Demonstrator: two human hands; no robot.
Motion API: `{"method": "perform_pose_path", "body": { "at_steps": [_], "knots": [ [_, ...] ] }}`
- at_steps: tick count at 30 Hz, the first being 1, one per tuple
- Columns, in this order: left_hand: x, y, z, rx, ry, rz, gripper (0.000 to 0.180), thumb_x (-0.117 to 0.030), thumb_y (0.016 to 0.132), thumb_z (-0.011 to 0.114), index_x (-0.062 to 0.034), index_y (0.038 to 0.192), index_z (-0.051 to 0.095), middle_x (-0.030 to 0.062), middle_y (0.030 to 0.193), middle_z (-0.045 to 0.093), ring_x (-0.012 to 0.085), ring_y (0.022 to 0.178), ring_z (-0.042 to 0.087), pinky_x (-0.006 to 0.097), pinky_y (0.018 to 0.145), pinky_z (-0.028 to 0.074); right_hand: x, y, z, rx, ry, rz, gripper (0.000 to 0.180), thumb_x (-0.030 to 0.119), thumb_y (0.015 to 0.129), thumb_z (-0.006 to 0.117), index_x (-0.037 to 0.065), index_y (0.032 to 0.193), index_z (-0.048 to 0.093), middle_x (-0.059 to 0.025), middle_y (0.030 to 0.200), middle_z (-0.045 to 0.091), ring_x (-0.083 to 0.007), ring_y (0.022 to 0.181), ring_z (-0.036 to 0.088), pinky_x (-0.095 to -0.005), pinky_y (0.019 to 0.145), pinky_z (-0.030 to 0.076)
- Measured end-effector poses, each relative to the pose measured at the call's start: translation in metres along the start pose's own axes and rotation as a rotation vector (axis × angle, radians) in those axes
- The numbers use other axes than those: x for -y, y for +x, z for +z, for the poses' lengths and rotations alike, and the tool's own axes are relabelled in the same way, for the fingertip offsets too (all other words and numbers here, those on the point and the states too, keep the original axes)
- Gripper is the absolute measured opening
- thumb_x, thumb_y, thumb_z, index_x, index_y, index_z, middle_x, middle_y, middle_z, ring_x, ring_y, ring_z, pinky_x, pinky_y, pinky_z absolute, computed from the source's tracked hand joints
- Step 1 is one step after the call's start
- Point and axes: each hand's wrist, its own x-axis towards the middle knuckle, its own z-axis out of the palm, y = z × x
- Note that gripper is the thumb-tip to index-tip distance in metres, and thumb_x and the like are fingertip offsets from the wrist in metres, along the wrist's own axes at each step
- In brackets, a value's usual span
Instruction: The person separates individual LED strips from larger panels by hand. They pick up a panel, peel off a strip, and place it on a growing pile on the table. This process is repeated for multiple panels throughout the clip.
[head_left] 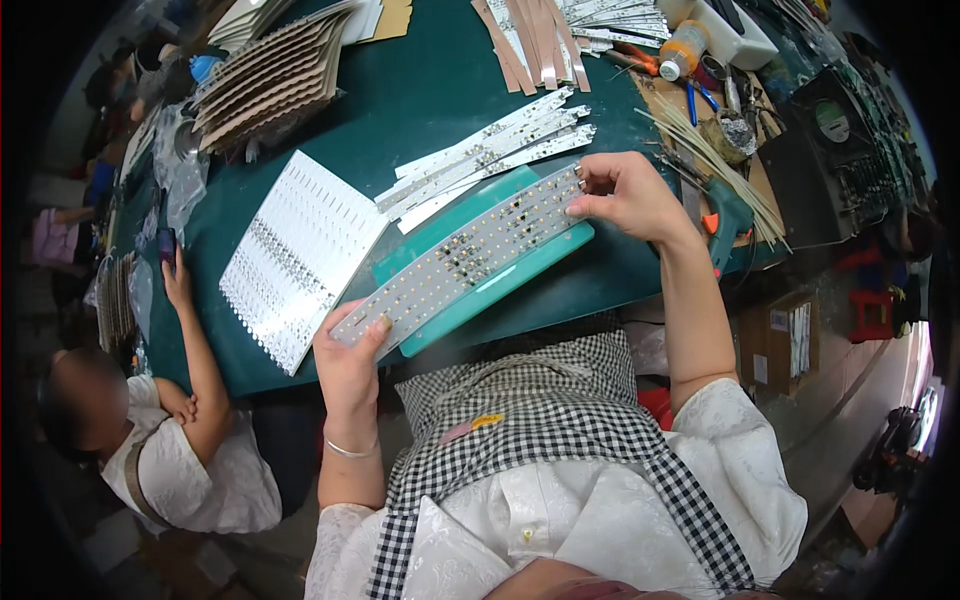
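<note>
A dark green table [420, 90] carries a teal plastic tray [520, 270], a white perforated panel sheet [300, 255], loose white LED strips [490, 150], stacked brown cardboard sheets [265, 85] and an orange-capped bottle [683, 50].

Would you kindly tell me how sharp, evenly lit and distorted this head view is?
Head view: even light, no hard shadows; the long white LED strip panel between the left hand and right hand is sharp; the dark green table edge bows with fisheye distortion; corners are black.
</note>
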Motion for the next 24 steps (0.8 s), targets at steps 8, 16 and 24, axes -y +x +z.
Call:
{"method": "perform_pose_path", "body": {
  "at_steps": [8, 16, 24],
  "knots": [
    [0.01, -0.001, 0.001, 0.013, 0.181, 0.142, 0.026, 0.001, 0.076, 0.074, 0.0055, 0.1, 0.064, 0.0099, 0.088, 0.068, 0.0132, 0.076, 0.063, 0.025, 0.072, 0.051, 0.005, -0.009, 0.003, -0.088, -0.08, -0.062, 0.016, 0.002, 0.071, 0.074, -0.003, 0.077, 0.06, -0.0013, 0.065, 0.057, -0.0074, 0.063, 0.051, -0.024, 0.06, 0.044],
    [0.019, -0.018, 0.012, 0.111, 0.621, 0.871, 0.021, 0.015, 0.075, 0.064, 0.0026, 0.092, 0.065, 0.0178, 0.086, 0.07, 0.0289, 0.081, 0.071, 0.033, 0.074, 0.057, -0.009, -0.023, 0.012, -0.252, -0.142, -0.316, 0.016, -0.004, 0.067, 0.072, -0.001, 0.082, 0.069, -0.0102, 0.077, 0.069, -0.0148, 0.07, 0.066, -0.0268, 0.065, 0.051],
    [0.025, -0.002, 0.007, 0.232, 0.678, 1.132, 0.014, 0.007, 0.074, 0.065, 0.0011, 0.086, 0.065, 0.0175, 0.085, 0.07, 0.0308, 0.082, 0.07, 0.033, 0.072, 0.057, -0.033, -0.021, 0.035, -0.512, -0.19, -0.686, 0.028, -0.011, 0.064, 0.067, 0.002, 0.089, 0.07, -0.011, 0.085, 0.071, -0.0214, 0.077, 0.068, -0.0284, 0.068, 0.053]
  ]
}}
